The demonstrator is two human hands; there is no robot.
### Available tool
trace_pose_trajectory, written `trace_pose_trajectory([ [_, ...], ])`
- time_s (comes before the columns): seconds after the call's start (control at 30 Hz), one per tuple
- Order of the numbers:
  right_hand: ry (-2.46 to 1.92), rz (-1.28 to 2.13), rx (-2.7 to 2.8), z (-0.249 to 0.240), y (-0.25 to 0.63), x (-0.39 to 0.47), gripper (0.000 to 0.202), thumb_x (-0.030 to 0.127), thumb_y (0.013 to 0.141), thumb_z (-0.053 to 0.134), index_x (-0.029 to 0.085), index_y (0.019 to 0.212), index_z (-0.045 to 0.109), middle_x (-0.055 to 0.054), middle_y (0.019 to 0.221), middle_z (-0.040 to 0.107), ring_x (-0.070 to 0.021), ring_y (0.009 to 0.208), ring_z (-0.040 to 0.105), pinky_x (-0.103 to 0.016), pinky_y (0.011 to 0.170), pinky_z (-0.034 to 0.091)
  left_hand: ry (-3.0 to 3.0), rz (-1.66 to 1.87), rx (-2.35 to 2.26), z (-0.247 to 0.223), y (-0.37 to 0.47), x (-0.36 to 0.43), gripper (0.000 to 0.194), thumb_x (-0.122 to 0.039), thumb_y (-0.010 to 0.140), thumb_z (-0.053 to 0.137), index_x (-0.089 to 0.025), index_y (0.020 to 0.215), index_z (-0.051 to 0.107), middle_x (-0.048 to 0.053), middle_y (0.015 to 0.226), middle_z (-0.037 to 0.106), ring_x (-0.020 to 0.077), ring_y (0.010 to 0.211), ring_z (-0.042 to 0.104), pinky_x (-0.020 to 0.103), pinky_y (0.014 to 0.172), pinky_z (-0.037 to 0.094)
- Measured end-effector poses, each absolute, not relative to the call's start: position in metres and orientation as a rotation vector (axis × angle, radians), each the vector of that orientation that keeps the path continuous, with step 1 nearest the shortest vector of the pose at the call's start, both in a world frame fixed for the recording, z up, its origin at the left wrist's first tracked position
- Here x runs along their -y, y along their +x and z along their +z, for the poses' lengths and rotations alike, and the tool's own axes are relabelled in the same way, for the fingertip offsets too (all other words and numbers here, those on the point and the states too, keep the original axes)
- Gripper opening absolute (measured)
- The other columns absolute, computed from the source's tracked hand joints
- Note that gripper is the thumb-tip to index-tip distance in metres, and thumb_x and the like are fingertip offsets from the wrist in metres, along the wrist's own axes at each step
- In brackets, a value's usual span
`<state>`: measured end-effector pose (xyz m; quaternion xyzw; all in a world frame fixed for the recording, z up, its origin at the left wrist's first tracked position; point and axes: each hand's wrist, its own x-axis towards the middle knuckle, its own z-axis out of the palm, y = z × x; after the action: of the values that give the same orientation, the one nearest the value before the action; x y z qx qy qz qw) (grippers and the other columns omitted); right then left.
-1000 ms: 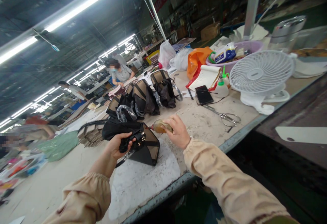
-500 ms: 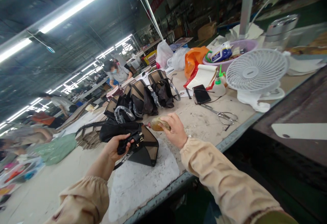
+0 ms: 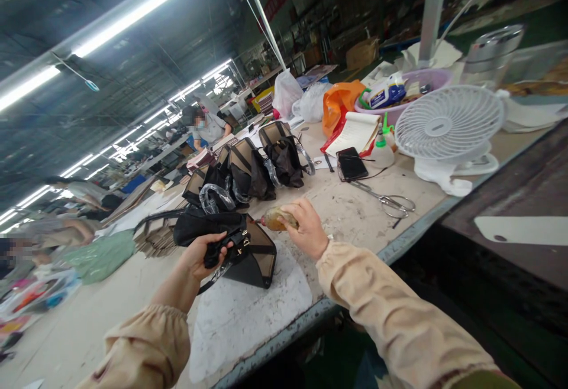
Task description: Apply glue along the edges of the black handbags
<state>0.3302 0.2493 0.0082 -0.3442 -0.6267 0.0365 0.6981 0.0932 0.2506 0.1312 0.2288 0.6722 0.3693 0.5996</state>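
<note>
Over the white mat [image 3: 248,330] is the black-and-tan bag [image 3: 252,268]; my left hand [image 3: 199,256] clenches its bunched black material, presumably to steady it. By the mat's far edge, my right hand [image 3: 308,229] pinches an amber bottle [image 3: 277,219], tilted toward the bag, probably for aim; contact, I cannot tell. More bags [image 3: 251,167] stand beyond the mat.

– Looking out from where?
– From a person's head, above the white mat [image 3: 252,325], on its near side.
– Facing which way?
– Forward and down, near to the mat, reaching far past it to the ceiling lights [image 3: 146,10].
</note>
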Motion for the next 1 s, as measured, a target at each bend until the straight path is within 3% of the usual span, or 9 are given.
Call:
trace_pose_trajectory([
  [1.0, -0.830, 0.118, 1.385, 0.0054, 0.3254, -0.2474, 0.015, 0.024, 0.089, 0.059, 0.020, 0.104, 0.057, -0.007, 0.092, 0.055, -0.0216, 0.088, 0.051, -0.036, 0.078, 0.047, 0.525, 0.882, -1.564, 0.1301, 0.0895, -0.2443, 0.010, -0.011, 0.086, 0.052, -0.007, 0.077, 0.054, 0.010, 0.060, 0.062, 0.0098, 0.038, 0.053, 0.016, 0.031, 0.044],
])
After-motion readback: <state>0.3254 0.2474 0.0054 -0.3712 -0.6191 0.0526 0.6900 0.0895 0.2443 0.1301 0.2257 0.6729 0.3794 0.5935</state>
